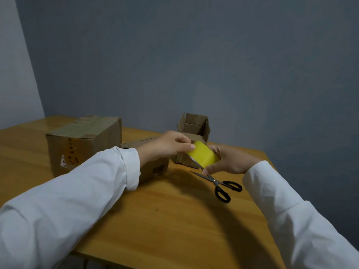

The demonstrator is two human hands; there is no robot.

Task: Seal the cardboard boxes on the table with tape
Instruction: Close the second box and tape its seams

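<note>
A yellow tape roll is held above the table between both hands. My right hand grips the roll from the right, fingers curled round it. My left hand pinches the roll's upper left edge with thumb and fingertips. Three cardboard boxes stand behind: a large closed box at the left with old tape on top, a low box partly hidden by my left wrist, and a small box with its flaps standing open, just behind the roll.
Black-handled scissors lie on the wooden table just below my right hand, blades pointing left. The table's right edge runs close past my right forearm. A grey wall stands behind the boxes.
</note>
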